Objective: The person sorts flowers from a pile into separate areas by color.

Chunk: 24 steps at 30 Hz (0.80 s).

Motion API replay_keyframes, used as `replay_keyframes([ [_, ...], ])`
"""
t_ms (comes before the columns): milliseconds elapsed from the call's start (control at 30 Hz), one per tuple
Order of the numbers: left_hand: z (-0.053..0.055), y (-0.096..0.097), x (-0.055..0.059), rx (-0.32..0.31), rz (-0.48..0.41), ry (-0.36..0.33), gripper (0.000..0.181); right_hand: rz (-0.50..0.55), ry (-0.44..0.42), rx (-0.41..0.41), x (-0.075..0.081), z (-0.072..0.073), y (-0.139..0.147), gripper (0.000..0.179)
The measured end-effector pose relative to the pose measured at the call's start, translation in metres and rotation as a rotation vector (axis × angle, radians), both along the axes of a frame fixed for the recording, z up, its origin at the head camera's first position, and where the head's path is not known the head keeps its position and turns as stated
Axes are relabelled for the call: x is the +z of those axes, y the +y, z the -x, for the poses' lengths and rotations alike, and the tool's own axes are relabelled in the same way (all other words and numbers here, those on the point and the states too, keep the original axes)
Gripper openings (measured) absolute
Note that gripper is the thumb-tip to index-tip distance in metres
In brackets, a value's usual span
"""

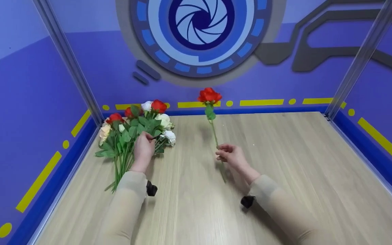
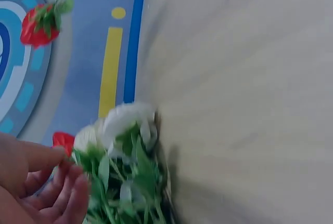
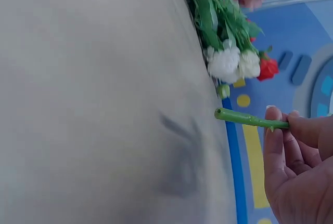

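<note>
Head view: nearest are two beige sleeves (image 1: 131,192), a small black device (image 1: 151,189) at each wrist, reaching over a wood-grain desk (image 1: 196,207). Of the two hands, the right hand (image 1: 233,157) pinches the green stem (image 1: 214,131) of a single red rose (image 1: 209,96) between thumb and fingers. That rose is raised over the middle of the desk, bloom up and away from the person; the right wrist view shows the stem's lower end free. Farther left, the left hand (image 1: 144,147) is at a bunch of flowers (image 1: 133,132), thumb and forefinger drawn together; whether they grip a stem I cannot tell. The bunch lies on the desk's left side, stems toward the person, its red, white, cream and peach blooms pointing back. Behind stands a blue-purple wall (image 1: 90,64) with yellow dashes and a round emblem (image 1: 201,18).
</note>
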<state>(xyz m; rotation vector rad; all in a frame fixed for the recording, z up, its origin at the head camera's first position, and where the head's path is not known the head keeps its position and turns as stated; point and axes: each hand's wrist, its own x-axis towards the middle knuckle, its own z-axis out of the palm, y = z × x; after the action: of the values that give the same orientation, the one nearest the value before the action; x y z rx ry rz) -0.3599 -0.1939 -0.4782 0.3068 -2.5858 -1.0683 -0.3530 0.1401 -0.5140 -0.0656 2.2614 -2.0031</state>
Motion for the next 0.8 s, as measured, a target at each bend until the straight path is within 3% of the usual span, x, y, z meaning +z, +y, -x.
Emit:
replay_keyframes([
  [100, -0.004, -0.013, -0.003, 0.037, 0.097, -0.035, 0.024, -0.008, -0.014, -0.018, 0.000, 0.001, 0.024, 0.029],
  [300, -0.008, -0.033, -0.011, 0.040, 0.233, -0.205, 0.051, -0.058, -0.026, -0.059, 0.000, 0.003, 0.071, 0.032],
  [467, -0.008, -0.041, -0.013, 0.024, 0.235, -0.283, 0.038, -0.183, -0.001, -0.113, 0.004, 0.008, 0.112, 0.033],
  [633, -0.006, -0.045, -0.011, 0.027, 0.257, -0.302, 0.021, -0.299, -0.002, -0.177, 0.009, 0.012, 0.152, 0.035],
  [800, -0.005, -0.047, -0.010, 0.019, 0.258, -0.309, 0.019, -0.328, -0.040, -0.259, 0.009, 0.016, 0.193, 0.038],
])
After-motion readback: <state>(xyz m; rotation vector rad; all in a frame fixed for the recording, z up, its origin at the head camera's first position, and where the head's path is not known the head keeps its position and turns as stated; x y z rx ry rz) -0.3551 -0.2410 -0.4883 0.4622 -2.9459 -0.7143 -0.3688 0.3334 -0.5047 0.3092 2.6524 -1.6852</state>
